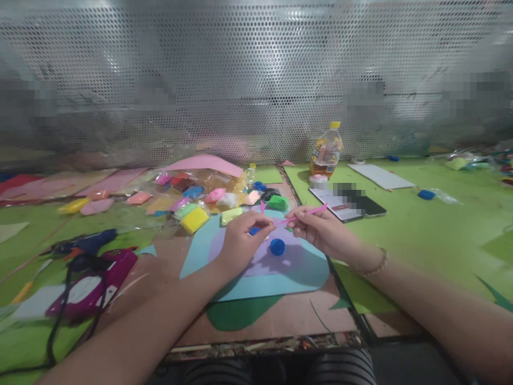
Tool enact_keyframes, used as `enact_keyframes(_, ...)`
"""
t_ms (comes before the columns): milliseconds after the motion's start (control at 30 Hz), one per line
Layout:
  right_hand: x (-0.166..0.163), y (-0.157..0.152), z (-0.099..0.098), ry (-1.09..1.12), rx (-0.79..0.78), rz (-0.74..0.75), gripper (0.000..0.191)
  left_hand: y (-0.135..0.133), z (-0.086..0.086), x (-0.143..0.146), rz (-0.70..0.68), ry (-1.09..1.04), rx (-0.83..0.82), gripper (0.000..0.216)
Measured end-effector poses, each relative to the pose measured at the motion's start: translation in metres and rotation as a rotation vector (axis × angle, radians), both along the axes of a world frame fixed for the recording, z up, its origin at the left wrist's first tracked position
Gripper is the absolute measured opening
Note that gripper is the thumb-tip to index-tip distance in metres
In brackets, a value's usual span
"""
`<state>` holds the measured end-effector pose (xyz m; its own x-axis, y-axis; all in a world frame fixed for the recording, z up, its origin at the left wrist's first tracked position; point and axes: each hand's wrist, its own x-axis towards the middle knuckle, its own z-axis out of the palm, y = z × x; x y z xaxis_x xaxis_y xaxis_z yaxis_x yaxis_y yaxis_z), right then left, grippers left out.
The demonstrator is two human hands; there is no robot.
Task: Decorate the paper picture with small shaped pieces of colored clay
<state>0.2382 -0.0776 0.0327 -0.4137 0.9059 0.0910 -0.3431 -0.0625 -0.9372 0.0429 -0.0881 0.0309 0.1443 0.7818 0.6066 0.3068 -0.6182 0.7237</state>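
My right hand is closed around a thin pink plastic modelling tool, which slants down to the left. The tool's tip meets the fingertips of my left hand. My left thumb and forefinger are pinched together, with a tiny yellowish bit at their tips that is too small to name. Both hands are above a light blue paper sheet with a lilac paper shape on it. A round blue cap-like piece sits on the lilac paper, and more blue shows partly hidden behind my left fingers.
Several packets of coloured clay lie behind my left hand. A glue gun and a magenta device with a black cable are at left. Two phones and a bottle stand right of centre, before a perforated metal panel.
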Motion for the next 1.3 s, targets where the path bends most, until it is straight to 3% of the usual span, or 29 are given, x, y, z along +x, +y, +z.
enact_keyframes(200, -0.0024, -0.0033, 0.0026, 0.023, -0.028, 0.005, 0.013, 0.0005, -0.0018, -0.0012, 0.037, 0.114, 0.213, 0.003)
enact_keyframes(400, -0.0035, -0.0055, 0.0046, 0.041, -0.063, 0.021, 0.013, 0.0009, -0.0027, -0.0016, 0.029, 0.120, 0.259, 0.003)
enact_keyframes(1300, -0.0037, -0.0070, 0.0086, 0.015, -0.093, 0.022, 0.014, -0.0031, -0.0008, 0.0010, 0.013, 0.108, 0.025, 0.015)
